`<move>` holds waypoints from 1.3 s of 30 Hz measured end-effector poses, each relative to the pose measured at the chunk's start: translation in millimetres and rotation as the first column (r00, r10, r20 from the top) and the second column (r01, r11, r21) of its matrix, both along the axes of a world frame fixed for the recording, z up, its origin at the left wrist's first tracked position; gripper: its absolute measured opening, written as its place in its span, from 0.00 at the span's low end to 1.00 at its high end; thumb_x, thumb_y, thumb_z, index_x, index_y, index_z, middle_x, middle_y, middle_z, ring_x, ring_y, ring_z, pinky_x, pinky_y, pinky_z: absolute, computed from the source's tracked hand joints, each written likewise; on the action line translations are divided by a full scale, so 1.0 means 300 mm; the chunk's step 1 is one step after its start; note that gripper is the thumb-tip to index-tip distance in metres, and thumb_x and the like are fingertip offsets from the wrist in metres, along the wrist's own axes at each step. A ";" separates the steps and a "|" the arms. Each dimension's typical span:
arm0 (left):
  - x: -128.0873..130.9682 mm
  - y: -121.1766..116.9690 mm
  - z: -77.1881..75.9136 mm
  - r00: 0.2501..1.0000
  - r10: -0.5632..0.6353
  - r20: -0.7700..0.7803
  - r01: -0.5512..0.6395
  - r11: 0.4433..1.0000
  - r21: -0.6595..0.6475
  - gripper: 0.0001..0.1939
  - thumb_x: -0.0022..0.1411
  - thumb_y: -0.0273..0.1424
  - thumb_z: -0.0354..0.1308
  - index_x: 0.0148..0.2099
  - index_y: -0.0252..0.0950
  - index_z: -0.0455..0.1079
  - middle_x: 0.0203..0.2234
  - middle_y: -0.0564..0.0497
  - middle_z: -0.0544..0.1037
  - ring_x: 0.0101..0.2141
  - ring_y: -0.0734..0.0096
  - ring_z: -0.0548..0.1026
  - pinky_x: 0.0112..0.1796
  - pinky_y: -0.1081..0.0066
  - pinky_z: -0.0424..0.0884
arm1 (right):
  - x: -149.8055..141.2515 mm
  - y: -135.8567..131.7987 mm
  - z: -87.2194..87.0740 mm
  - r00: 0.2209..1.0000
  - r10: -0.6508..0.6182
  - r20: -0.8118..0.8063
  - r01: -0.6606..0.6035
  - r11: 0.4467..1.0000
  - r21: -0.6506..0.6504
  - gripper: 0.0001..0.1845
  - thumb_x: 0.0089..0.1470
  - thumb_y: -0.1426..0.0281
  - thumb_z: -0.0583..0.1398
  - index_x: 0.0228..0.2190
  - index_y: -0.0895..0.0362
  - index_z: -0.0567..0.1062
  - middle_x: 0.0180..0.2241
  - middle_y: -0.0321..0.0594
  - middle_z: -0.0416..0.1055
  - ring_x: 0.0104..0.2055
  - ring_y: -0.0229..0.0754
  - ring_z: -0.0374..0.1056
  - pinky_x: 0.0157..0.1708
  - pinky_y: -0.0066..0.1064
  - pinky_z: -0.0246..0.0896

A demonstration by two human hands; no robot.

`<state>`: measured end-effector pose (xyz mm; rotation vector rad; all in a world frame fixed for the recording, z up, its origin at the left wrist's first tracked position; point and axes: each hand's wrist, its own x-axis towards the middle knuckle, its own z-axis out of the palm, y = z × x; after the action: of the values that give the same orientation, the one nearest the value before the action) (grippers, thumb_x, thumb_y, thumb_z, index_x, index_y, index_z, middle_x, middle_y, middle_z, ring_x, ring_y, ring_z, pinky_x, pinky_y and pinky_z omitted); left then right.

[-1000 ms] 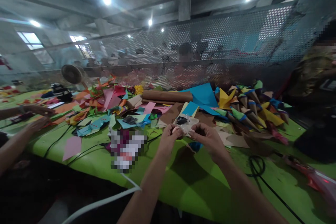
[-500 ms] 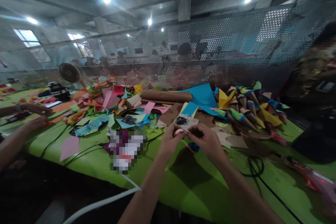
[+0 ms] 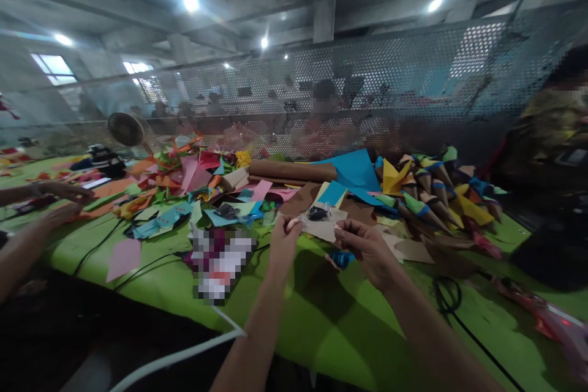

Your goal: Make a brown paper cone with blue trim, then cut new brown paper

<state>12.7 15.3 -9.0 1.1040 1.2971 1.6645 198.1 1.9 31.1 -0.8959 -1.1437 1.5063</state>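
Our left hand and right hand sit apart over the green table, thumbs meeting fingertips in a pinch; we can't tell if either grips anything. Clear bag with black contents lies between and just beyond them, by beige paper. We see paper cones farther right, brown roll behind.

I'm in a craft workshop, coloured paper heaped on my green table before a perforated screen, under concrete beams.
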 end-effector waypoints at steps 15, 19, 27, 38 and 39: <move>-0.039 0.006 -0.014 1.000 0.008 0.003 -0.008 0.991 -0.136 0.18 0.47 0.40 0.65 0.36 0.36 0.68 0.25 0.54 0.74 0.25 0.74 0.71 0.27 0.75 0.65 | 0.007 0.014 -0.011 0.991 -0.132 0.013 0.130 0.987 0.093 0.20 0.40 0.55 0.72 0.27 0.57 0.74 0.23 0.33 0.67 0.23 0.34 0.59 0.23 0.26 0.54; -0.046 -0.001 -0.009 0.997 0.044 -0.057 -0.051 0.991 -0.128 0.15 0.49 0.38 0.64 0.37 0.36 0.68 0.26 0.55 0.73 0.26 0.73 0.70 0.29 0.73 0.64 | 0.016 0.012 -0.007 0.993 -0.115 -0.023 0.116 0.992 0.056 0.20 0.40 0.56 0.72 0.25 0.57 0.74 0.24 0.35 0.68 0.23 0.34 0.59 0.23 0.26 0.54; -0.050 -0.015 -0.011 0.975 0.098 -0.200 -0.119 0.988 -0.100 0.10 0.52 0.34 0.63 0.36 0.38 0.70 0.30 0.52 0.75 0.34 0.66 0.72 0.41 0.68 0.65 | 0.014 0.022 -0.014 0.988 -0.128 -0.089 0.130 0.991 0.017 0.23 0.38 0.52 0.72 0.24 0.57 0.74 0.23 0.35 0.68 0.23 0.34 0.60 0.23 0.27 0.57; -0.058 -0.026 -0.007 0.910 0.102 -0.401 -0.163 0.979 -0.123 0.07 0.54 0.35 0.61 0.36 0.40 0.70 0.30 0.51 0.76 0.36 0.60 0.74 0.40 0.66 0.65 | 0.010 0.018 -0.007 0.986 -0.135 -0.099 0.139 0.990 0.027 0.22 0.41 0.51 0.70 0.22 0.56 0.73 0.23 0.35 0.68 0.23 0.35 0.61 0.23 0.28 0.57; -0.058 -0.027 -0.006 0.912 0.098 -0.399 -0.161 0.979 -0.125 0.07 0.54 0.35 0.61 0.35 0.40 0.69 0.29 0.51 0.76 0.35 0.61 0.74 0.40 0.66 0.65 | 0.010 0.017 -0.004 0.986 -0.132 -0.105 0.134 0.991 0.018 0.22 0.39 0.51 0.71 0.23 0.56 0.74 0.24 0.35 0.68 0.24 0.35 0.61 0.24 0.28 0.58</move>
<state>-4.6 7.2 -10.8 1.3234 1.7579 1.4476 201.2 7.0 29.9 -0.8499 -1.0056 1.4103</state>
